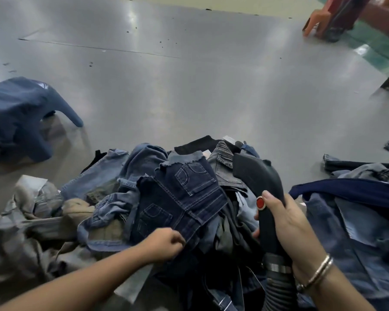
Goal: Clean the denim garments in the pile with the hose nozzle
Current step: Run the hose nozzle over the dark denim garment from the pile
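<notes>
Loose garment: a blue denim piece point(20, 115), blurred, lies on the grey table point(189, 86) well ahead and to the left of my left hand, apart from the pile.
Pile: the denim pile point(112, 198) spreads from the khaki and pale blue pieces left of my left hand across to the folded blue pieces right of my right hand.
Left hand: my left hand point(164, 243) is curled and pinches the near hem of the dark denim shorts point(184, 194).
Shorts: dark indigo, pale contrast stitching, 2 patch pockets showing, frayed lighter waistband at the far edge; they lie on top of the pile, between my 2 hands.
Nozzle: the black hose nozzle point(256, 173) points away from me, its mouth just past the shorts' right edge, above a grey pair.
Right hand: my right hand point(285, 223) is wrapped round the nozzle's handle, thumb beside the red button point(260, 203); the ribbed hose point(279, 286) runs back under my wrist.
Doing it well: I judge I should pull the hem taut, bring the nozzle left over the shorts, and pass it along the seams and pockets.
</notes>
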The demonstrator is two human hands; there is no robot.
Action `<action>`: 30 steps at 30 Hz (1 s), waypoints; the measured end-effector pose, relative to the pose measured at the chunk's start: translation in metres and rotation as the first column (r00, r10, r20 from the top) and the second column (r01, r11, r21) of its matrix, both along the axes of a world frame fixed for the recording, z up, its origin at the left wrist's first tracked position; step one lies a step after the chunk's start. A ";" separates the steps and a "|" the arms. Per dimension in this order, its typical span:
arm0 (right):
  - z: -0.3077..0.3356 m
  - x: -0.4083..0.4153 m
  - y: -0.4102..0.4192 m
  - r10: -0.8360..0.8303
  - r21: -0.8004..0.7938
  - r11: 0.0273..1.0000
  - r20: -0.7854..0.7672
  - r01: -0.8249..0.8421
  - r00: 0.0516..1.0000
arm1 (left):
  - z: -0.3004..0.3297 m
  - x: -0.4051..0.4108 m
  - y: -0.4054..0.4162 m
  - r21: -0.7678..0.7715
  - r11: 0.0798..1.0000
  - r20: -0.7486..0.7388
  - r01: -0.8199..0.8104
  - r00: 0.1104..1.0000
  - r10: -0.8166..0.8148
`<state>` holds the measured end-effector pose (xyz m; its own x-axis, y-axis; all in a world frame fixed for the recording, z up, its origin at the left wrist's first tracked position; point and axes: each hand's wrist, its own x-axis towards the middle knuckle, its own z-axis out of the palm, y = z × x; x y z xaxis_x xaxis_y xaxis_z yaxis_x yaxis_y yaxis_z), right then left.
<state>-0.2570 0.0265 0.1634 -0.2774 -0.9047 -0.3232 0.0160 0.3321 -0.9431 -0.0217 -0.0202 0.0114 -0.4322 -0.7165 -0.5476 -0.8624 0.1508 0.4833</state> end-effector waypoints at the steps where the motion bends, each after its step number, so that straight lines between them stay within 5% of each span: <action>1: -0.002 0.003 -0.001 0.010 0.008 1.000 -0.001 -0.010 1.000 | -0.004 0.006 -0.005 -0.030 0.990 -0.047 -0.141 0.989 0.140; 4: -0.008 0.008 -0.006 0.037 0.028 0.999 -0.024 -0.037 0.999 | -0.016 0.025 -0.026 -0.066 0.927 -0.068 -0.369 0.929 0.365; 8: -0.017 0.011 -0.010 0.052 0.062 0.997 -0.022 -0.051 0.998 | -0.025 0.026 -0.055 -0.154 0.880 -0.098 -0.449 0.893 0.438; 15: -0.029 0.015 -0.016 0.033 0.166 0.986 -0.028 -0.028 0.999 | -0.024 -0.058 -0.101 -0.536 0.801 -0.176 -0.268 0.963 0.205; 20: -0.033 0.009 -0.015 0.064 0.094 0.994 -0.041 -0.060 0.997 | -0.041 -0.087 -0.129 -0.574 0.818 0.193 0.028 0.976 0.102; 22: -0.035 0.005 -0.018 0.060 0.068 0.996 -0.040 -0.057 0.997 | -0.038 -0.087 -0.139 -0.531 0.847 0.203 -0.002 0.970 0.130; 24: -0.038 0.001 -0.021 0.035 0.049 0.998 -0.022 -0.034 0.999 | -0.024 -0.083 -0.148 -0.383 0.863 -0.024 -0.330 0.937 0.348; 27: -0.039 -0.005 -0.026 -0.013 0.017 1.000 0.029 0.013 1.000 | 0.006 -0.075 -0.151 0.210 0.691 -0.328 -0.692 0.616 0.717; 28: -0.038 -0.007 -0.027 -0.026 -0.004 1.000 0.039 0.027 0.999 | 0.017 -0.073 -0.146 0.376 0.612 -0.353 -0.695 0.504 0.789; 30: -0.034 -0.008 -0.029 -0.050 -0.047 0.997 0.064 0.053 0.997 | 0.041 -0.066 -0.130 0.524 0.561 -0.364 -0.641 0.427 0.828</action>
